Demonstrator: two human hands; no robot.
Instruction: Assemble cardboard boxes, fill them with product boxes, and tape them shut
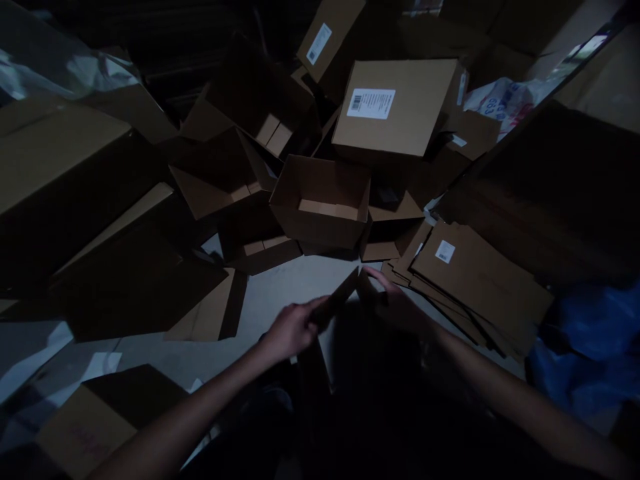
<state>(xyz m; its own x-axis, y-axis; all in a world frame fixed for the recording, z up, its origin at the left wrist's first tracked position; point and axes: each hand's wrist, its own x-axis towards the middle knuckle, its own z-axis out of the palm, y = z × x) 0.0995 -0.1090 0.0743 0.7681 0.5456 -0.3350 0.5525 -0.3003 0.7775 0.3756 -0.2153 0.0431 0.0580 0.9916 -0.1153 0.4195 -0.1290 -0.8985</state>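
My left hand [295, 328] is closed on the left part of a dark cardboard piece [342, 293], its index finger lying along the cardboard. At the right side of the same cardboard is my right hand [395, 301], fingers wrapped round its edge and thumb side in shadow. The cardboard's two upper edges meet at an angle between my hands. Its lower part is lost in the dark near my body. Beyond my hands an open cardboard box [320, 223] faces up.
More open boxes [215, 173] lie behind and left. A closed labelled box [395, 127] rests at the back. Flattened cardboard [480, 273] is stacked at right, beside a blue plastic bag [590, 347]. Large boxes [60, 153] stand at left. Pale floor [270, 287] shows between.
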